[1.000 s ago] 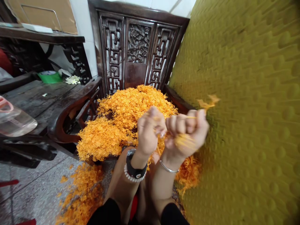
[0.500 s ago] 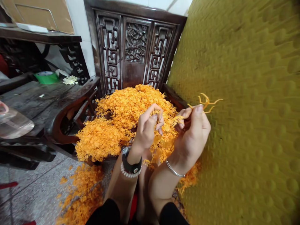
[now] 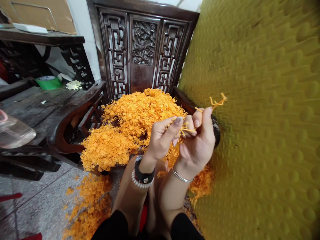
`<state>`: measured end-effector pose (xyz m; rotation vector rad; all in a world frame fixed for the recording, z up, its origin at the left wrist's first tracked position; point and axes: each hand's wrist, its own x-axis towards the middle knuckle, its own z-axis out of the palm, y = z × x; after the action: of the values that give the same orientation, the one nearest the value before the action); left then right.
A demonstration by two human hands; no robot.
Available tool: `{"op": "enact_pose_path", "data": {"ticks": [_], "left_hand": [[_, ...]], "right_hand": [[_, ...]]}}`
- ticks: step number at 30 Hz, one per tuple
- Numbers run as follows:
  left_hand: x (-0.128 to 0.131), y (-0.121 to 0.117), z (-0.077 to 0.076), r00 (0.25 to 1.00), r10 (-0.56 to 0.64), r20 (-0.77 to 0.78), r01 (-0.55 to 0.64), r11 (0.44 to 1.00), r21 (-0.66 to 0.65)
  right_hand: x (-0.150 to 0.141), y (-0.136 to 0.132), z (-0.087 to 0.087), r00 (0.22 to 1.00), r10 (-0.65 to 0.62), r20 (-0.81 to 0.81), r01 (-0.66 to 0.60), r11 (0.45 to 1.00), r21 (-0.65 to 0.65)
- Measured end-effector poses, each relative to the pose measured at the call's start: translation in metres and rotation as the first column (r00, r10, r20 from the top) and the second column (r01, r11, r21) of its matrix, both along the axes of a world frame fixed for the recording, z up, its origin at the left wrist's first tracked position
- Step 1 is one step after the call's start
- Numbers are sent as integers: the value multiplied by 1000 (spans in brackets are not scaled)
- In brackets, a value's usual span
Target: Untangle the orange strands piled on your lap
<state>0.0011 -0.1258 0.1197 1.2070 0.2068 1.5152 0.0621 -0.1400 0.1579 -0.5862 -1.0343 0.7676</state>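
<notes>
Orange branching pieces like little twigs lie in a big heap [image 3: 147, 106] on a dark wooden chair before me. My right hand [image 3: 198, 143] pinches one branched orange piece [image 3: 218, 102] between thumb and forefinger, its prongs sticking out above the fingertips. Close against it is my left hand [image 3: 162, 138], closed with the thumb pressed on the fingers. More orange prongs [image 3: 184, 128] show between the two hands, at the left hand's fingertips. What lies inside the left fingers is partly hidden.
Loose orange pieces [image 3: 90, 203] cover the floor at lower left. A dark wooden bench [image 3: 30, 110] on the left holds green tape [image 3: 48, 82] and a clear pink-rimmed container [image 3: 16, 130]. An olive dimpled panel [image 3: 262, 116] stands close on the right; a carved chair back [image 3: 142, 76] rises behind.
My hands have come together, the left moving right and the right moving slightly left and up. The left thumb now extends toward the right hand. The piece in my right hand has turned.
</notes>
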Motion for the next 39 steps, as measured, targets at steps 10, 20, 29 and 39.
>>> {"op": "enact_pose_path", "data": {"ticks": [10, 20, 29, 39], "left_hand": [[-28, 11, 6, 983, -52, 177, 63, 996, -58], [-27, 15, 0, 981, 45, -189, -38, 998, 39], [-22, 15, 3, 808, 363, -465, -165, 896, 413], [-16, 8, -3, 997, -40, -66, 42, 999, 19]], "right_hand": [[27, 8, -3, 975, 82, -207, -72, 996, 58], [19, 7, -5, 957, 167, -236, -155, 985, 71], [14, 10, -5, 983, 182, 7, -181, 976, 120], [3, 15, -7, 924, 307, -229, -286, 951, 122]]}}
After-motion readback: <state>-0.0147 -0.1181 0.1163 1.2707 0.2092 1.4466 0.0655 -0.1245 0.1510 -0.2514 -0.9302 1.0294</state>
